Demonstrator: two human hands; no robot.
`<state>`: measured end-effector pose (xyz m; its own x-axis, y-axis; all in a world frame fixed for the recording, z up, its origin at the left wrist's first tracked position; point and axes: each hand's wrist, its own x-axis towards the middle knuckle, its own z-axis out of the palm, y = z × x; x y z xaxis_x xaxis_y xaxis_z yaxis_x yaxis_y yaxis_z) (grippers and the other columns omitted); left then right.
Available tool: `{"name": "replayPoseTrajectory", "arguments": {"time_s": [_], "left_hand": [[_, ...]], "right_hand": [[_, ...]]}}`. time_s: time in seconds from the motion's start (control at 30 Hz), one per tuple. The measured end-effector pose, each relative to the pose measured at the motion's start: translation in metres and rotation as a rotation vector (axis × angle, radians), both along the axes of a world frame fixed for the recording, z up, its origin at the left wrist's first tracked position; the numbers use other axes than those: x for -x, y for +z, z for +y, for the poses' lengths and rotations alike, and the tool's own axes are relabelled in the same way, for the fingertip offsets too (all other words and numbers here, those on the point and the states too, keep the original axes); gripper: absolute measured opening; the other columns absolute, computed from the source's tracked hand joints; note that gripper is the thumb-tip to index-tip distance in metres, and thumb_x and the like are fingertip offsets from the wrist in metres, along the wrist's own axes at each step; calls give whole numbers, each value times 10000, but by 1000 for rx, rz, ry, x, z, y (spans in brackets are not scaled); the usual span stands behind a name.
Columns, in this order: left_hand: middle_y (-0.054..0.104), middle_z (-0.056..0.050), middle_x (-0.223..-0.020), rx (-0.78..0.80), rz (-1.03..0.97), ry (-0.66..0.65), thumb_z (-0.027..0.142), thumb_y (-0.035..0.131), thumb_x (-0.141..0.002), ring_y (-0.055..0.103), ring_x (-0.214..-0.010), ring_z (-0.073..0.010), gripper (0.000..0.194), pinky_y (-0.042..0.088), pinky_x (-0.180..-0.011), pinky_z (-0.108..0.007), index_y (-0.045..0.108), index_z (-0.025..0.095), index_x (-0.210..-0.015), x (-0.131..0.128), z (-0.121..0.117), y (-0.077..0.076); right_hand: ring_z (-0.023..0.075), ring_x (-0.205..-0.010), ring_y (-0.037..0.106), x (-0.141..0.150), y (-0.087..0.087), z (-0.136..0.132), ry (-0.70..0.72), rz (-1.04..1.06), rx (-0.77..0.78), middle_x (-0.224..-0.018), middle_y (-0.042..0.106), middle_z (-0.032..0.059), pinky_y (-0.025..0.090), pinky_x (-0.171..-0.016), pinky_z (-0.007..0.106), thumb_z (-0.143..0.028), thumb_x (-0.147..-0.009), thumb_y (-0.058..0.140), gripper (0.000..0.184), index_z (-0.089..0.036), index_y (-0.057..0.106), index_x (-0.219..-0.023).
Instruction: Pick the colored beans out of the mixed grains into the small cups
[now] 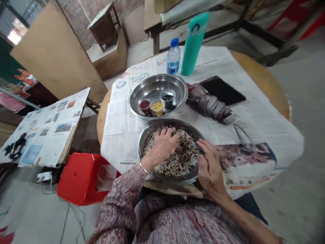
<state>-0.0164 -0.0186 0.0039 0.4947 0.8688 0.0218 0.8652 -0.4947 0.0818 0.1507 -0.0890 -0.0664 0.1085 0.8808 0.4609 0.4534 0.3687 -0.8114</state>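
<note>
Beans (pixel 188 158) and grains lie mixed in the near metal basin (pixel 195 133): mostly small white kernels, flecked with dark red, black and yellow, spread loosely across the bottom with a darker patch toward the far side. The wall of the basin shows dull grey around them.

The person's left hand (pixel 166 144), a bangle at its wrist, reaches over the left rim, fingers bent and tips down in the mix; whether they pinch anything cannot be told. The right hand (pixel 210 166) lies at the right rim, loosely open, fingers stretched and thumb apart.

Just beyond sits a wider metal basin (pixel 152 87) with three clear cups grouped in its near part: red beans (pixel 145 105) on the left, yellow beans (pixel 157 107) in the middle, black beans (pixel 167 98) on the right.

The near basin stands close to the front edge of the tabletop (pixel 269 79), the person's body right against that side. Leftward, a modest strip of newspaper (pixel 115 135) separates it from the edge; rightward the printed sheets run wider. Farther back on the right, a grey folded bundle (pixel 212 105) and a dark flat panel (pixel 223 90) take up space, while a bottle (pixel 173 58) and a green flask (pixel 194 45) stand behind the wider basin.
</note>
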Motion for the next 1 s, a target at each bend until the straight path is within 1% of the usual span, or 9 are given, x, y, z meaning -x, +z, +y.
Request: {"name": "replayPoseTrajectory", "arguments": {"time_s": [0.1,0.2,0.37,0.5,0.57,0.73,0.8,0.9,1.0], "left_hand": [[629,-99,-1172,29,69,96,171,470,-1007,584,-1093,-249,194,550,-875,-364,647,181,-1088,15,-13,4],[630,-94,-1139,60,56,141,158,483,-999,588,-1062,-237,168,555,-850,-339,641,188,-1047,28,-36,7],[610,-64,-1071,89,-162,34,151,479,-1007,568,-1039,-204,157,544,-938,-338,622,202,-1046,42,-67,5],[576,-61,-970,-26,-338,93,18,431,-953,552,-961,-196,246,538,-916,-344,606,190,-940,53,-70,-5],[571,-60,-961,-70,-390,135,5,425,-946,553,-947,-196,255,535,-898,-347,593,193,-909,56,-67,-9],[592,-36,-899,-75,-406,117,178,483,-1026,598,-882,-165,164,536,-834,-291,578,202,-894,60,-64,-13],[614,-30,-868,-117,-356,127,246,526,-1025,616,-868,-167,171,530,-819,-288,582,206,-869,61,-64,-16],[626,-18,-782,-223,-328,154,275,531,-1027,624,-792,-158,234,499,-747,-271,570,204,-807,64,-64,-22],[595,5,-695,-258,-384,172,308,476,-1054,580,-656,-129,315,435,-632,-253,545,209,-763,66,-63,-28]], "right_hand": [[298,-1439,445,0,-2,1,5,-4,1,-1467,548,127,342,-1191,602,-298,-1034,402,425,-248,528,-1437],[298,-1438,447,0,-2,1,6,-13,-12,-1458,554,133,348,-1188,603,-307,-1036,389,423,-241,532,-1428],[299,-1431,460,-1,-1,1,-8,-58,3,-1439,570,135,352,-1193,607,-331,-1032,386,417,-242,543,-1408],[300,-1427,462,-2,-3,2,-16,-104,24,-1433,572,139,366,-1188,602,-345,-1033,373,420,-235,552,-1397],[306,-1426,461,-3,-1,2,-11,-132,22,-1435,569,146,370,-1185,603,-353,-1033,377,424,-219,557,-1392],[362,-1363,519,-9,19,5,28,-283,-50,-1386,609,171,411,-1144,597,-365,-985,511,340,-198,659,-1241],[335,-1197,640,-14,26,9,125,-350,-92,-1217,706,143,486,-1065,542,-348,-964,557,239,-220,704,-1102],[242,-877,727,-23,30,13,427,-402,-85,-930,768,61,581,-842,415,-334,-957,545,195,-251,721,-967],[216,-848,734,-26,34,13,706,-507,12,-912,773,47,579,-798,372,-270,-944,501,238,-260,738,-936]]}}
